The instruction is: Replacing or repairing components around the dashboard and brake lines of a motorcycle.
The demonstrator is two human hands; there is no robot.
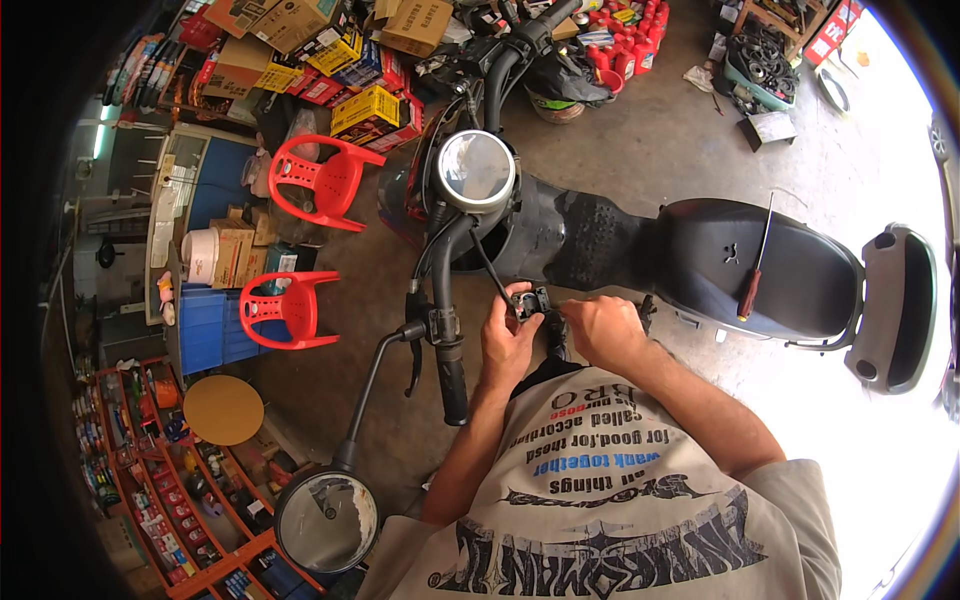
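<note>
My left hand (508,345) grips a small black housing (533,303) with a hollow, partly metallic inside, near the scooter's handlebar. A black cable (490,262) runs from the handlebar area down to that housing. Close beside it on the right is my right hand (606,332), its fingers curled in a pinch toward the housing. Whatever those fingers hold, if anything, is too small or hidden to make out. The black handlebar grip (452,385) lies left of my left hand.
On the black scooter seat (690,235) lie a long screwdriver (758,260) and a small dark part (732,253). A round mirror (327,520) sticks out at lower left, another mirror (476,170) stands ahead. Red chairs (287,310), stacked boxes (366,115) and orange shelving (150,480) fill the left.
</note>
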